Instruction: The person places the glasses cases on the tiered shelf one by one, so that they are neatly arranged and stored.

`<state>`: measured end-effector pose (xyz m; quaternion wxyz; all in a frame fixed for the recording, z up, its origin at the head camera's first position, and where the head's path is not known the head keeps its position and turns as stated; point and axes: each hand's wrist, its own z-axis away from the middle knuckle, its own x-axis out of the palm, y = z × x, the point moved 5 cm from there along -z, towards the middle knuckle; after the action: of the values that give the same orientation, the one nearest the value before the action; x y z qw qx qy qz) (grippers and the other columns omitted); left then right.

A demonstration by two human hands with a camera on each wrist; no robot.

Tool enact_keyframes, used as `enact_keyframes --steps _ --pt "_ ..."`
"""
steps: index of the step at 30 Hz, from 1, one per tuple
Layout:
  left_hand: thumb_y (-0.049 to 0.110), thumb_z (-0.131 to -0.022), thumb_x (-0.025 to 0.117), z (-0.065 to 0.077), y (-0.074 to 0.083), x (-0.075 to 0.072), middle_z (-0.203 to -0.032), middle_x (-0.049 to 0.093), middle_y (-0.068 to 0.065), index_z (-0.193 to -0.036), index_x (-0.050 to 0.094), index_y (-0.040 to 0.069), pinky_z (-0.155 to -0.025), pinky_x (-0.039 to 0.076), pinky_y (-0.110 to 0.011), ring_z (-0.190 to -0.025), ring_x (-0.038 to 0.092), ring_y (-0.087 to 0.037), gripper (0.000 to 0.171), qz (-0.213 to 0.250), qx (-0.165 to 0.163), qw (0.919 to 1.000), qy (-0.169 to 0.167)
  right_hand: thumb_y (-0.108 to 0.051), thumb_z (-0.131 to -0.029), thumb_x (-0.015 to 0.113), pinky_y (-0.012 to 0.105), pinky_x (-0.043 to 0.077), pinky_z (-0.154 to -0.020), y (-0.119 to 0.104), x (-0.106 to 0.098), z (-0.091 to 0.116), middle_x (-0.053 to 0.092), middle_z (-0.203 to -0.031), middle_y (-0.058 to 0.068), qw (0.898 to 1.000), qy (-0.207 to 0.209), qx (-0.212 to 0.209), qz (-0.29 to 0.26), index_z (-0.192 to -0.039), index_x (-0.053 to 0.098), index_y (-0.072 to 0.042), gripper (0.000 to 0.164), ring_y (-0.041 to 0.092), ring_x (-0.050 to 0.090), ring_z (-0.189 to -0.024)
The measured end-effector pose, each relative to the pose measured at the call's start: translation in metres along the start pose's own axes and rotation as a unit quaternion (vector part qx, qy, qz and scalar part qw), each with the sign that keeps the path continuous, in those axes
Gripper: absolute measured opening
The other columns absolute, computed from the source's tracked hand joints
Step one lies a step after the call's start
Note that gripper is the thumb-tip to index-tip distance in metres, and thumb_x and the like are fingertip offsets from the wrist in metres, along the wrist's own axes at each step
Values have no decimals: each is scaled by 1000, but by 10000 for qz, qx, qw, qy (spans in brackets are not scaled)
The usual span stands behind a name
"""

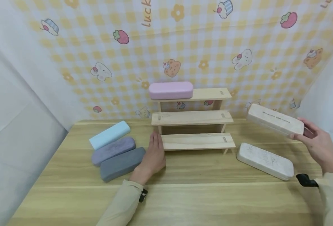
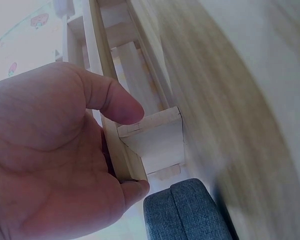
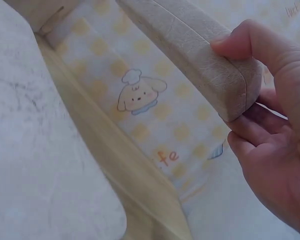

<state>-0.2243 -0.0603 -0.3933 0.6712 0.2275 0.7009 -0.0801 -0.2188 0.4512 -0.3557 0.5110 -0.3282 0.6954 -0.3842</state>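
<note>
My right hand (image 1: 320,144) pinches the right end of a beige glasses case (image 1: 276,119) with printed lettering, held above the table. In the right wrist view the thumb lies on top of this case and the fingers are beneath it. Below it on the table is a whitish glasses case (image 1: 265,160) with a faint pattern. My left hand (image 1: 153,155) grips the left end of the lowest board of a three-tier wooden shelf (image 1: 197,141), thumb and fingers around the board in the left wrist view. A pink glasses case (image 1: 171,90) sits on the top tier's left half.
Left of the shelf lie a light blue case (image 1: 110,135), a purple-grey case (image 1: 114,150) and a dark grey case (image 1: 122,164), side by side and slanted. The dark grey one is close to my left hand. A checked cloth (image 1: 206,40) hangs behind the wooden table (image 1: 194,201).
</note>
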Motion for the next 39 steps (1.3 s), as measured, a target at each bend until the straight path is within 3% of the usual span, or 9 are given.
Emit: enact_keyframes --steps 7,13,16,20,22,23,29,39 --pt "5 -88 50 -2 2 2 -143 8 -41 -137 12 -22 -110 15 -45 -135 6 -48 68 -44 3 10000 -79 6 -83 64 3 41 -73 -20 2 -9 44 -126 -13 9977 -25 -309 -604 -143 38 -17 69 -15 48 -97" --pt "6 -89 50 -4 3 1 -142 10 -42 -136 13 -23 -109 17 -46 -134 8 -48 67 -195 79 9998 -34 3 -85 64 1 38 -75 -43 1 -24 31 -146 -8 9989 60 -382 -280 -143 38 -21 68 -3 39 -123" --pt "7 -89 51 -4 2 1 -142 11 -41 -137 13 -23 -109 18 -45 -134 9 -48 67 -176 45 9998 -18 6 -83 64 2 39 -75 -54 5 -30 33 -145 -7 9961 -18 -401 -784 -141 41 -19 67 -3 41 -121" --pt "7 -89 50 -4 2 0 -143 10 -40 -137 12 -22 -109 18 -45 -135 8 -47 67 -122 -24 9999 -41 14 -81 61 7 43 -75 -67 14 -38 42 -135 -5 9750 -329 -482 -2143 -137 47 -12 63 -4 50 -108" --pt "7 -90 50 -4 2 1 -143 9 -40 -138 12 -21 -109 17 -44 -135 7 -47 67 -109 -50 9999 -67 16 -81 61 8 45 -74 -73 19 -41 46 -130 -5 9688 -454 -508 -2384 -135 48 -10 62 -3 53 -103" --pt "7 -90 49 -4 2 1 -143 9 -40 -138 12 -21 -109 17 -44 -135 7 -47 67 -89 -65 9999 -87 16 -81 61 8 45 -74 -75 21 -43 47 -129 -5 9670 -504 -528 -2440 -135 48 -9 62 -2 53 -103" --pt "8 -91 48 -3 1 1 -144 7 -39 -138 11 -20 -110 17 -44 -135 7 -47 66 -57 -92 9999 -121 9 -80 66 7 43 -72 -87 31 -52 51 -125 -9 9821 -605 -364 -1746 -137 47 -14 64 -8 54 -100" --pt "9 -90 50 2 1 -1 -143 8 -40 -138 12 -21 -110 16 -44 -135 7 -47 68 -156 -126 9997 -144 13 -81 63 11 46 -73 -106 59 -72 47 -132 -1 9628 -1225 -287 -2392 -135 46 -10 62 -2 53 -106"
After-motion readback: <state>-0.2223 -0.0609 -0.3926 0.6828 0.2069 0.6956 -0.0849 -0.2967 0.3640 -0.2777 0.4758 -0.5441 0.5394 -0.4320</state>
